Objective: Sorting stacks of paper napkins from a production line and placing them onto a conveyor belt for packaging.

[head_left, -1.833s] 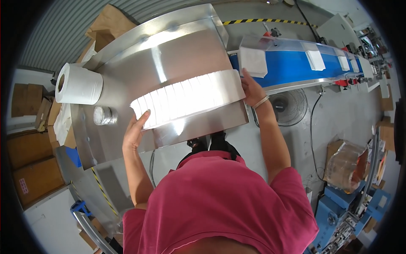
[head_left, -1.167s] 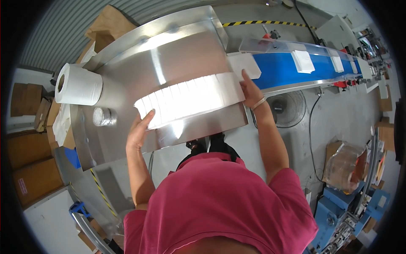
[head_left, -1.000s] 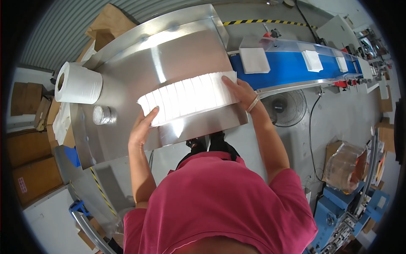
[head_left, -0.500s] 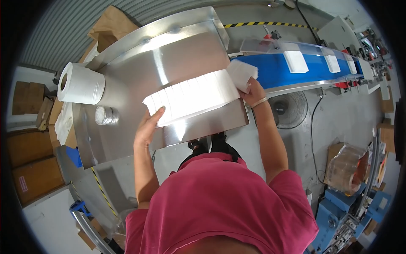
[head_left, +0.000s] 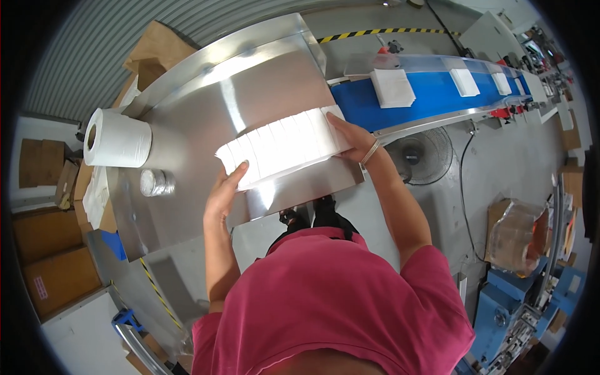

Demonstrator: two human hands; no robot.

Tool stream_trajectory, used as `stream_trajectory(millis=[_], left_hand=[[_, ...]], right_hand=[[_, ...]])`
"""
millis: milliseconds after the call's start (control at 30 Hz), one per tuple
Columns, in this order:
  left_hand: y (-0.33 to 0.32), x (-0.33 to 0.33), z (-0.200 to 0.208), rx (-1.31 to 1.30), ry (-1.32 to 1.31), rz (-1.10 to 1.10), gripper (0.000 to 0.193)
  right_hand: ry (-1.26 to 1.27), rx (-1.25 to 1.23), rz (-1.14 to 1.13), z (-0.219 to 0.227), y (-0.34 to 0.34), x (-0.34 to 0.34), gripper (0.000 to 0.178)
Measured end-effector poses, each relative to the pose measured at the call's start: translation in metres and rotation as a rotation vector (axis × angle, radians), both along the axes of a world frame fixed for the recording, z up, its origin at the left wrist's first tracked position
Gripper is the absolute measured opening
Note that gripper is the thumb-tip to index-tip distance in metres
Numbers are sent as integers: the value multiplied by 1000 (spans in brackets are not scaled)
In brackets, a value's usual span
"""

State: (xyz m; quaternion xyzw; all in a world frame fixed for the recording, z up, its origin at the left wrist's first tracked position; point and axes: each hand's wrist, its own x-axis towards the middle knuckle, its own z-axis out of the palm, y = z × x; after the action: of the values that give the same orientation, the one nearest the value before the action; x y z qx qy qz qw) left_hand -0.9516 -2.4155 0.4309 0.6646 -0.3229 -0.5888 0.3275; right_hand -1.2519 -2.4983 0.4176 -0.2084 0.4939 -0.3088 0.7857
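A long row of white folded paper napkins (head_left: 275, 147), standing on edge in several bundles, rests on the steel table (head_left: 187, 206) near its front edge. My left hand (head_left: 226, 189) grips the left end of the row, thumb on its top. At the right end, my right hand (head_left: 351, 139) holds the last bundle, thumb over the top and fingers hidden behind it. Just right of the table, a stack of white napkins (head_left: 392, 87) lies flat on the blue conveyor belt (head_left: 431, 97).
More napkin stacks (head_left: 464, 82) sit farther along the belt, behind a clear plastic guard. On the table's left stand a large white roll (head_left: 122, 139) and a small plastic-wrapped roll (head_left: 155, 182). A floor fan (head_left: 420, 156) is under the conveyor. Brown boxes (head_left: 59, 269) line the left.
My right hand has let go of a napkin stack, which now lies on the belt, and has come back to the row's right end. The stacks on the belt have shifted right.
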Motion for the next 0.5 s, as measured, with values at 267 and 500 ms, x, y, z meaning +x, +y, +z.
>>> stream_trajectory(millis=[267, 500], left_hand=[[1, -5, 15, 2, 105, 12, 101], [-4, 2, -6, 39, 55, -14, 116]], right_hand=[[698, -478, 194, -49, -6, -26, 41], [-266, -48, -187, -30, -14, -17, 54]])
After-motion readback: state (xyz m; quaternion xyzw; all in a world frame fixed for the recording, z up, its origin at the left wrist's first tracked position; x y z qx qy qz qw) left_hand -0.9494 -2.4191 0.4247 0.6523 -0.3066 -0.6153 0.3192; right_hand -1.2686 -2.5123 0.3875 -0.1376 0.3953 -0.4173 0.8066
